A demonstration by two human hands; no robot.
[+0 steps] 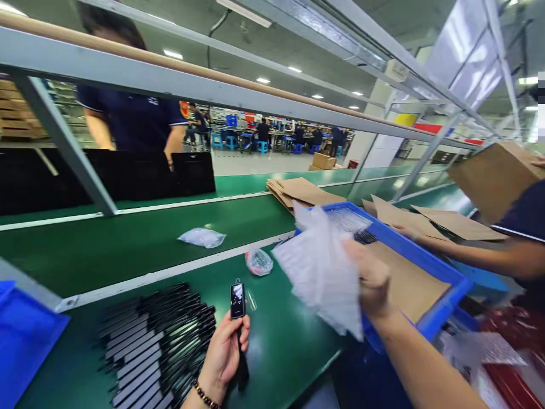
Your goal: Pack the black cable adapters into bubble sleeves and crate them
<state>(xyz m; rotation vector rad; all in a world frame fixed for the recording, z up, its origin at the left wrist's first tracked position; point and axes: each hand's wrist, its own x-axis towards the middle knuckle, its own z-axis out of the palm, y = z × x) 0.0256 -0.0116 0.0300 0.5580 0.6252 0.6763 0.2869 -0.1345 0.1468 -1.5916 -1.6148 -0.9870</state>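
Observation:
My left hand (223, 349) is closed around a slim black handheld device (237, 300) with a small lit or glossy screen and a loop at its top. A dark part of it hangs below my fingers. My right hand (371, 278), smeared by motion, grips a white translucent plastic bag (319, 270) in front of the blue tray; whether it is one bag or a stack I cannot tell. Left of my left hand, many slim black pieces (157, 341) lie in rows on the green table (281, 352). A small clear-wrapped roll (259, 262) sits beyond the device.
A blue tray (460, 287) lined with cardboard stands at right. A clear plastic packet (202, 237) rests on the green conveyor (140, 238). Cardboard sheets (306, 190) lie behind the tray. Co-workers stand across and at right, one near a cardboard box (494, 176). Metal rails cross above.

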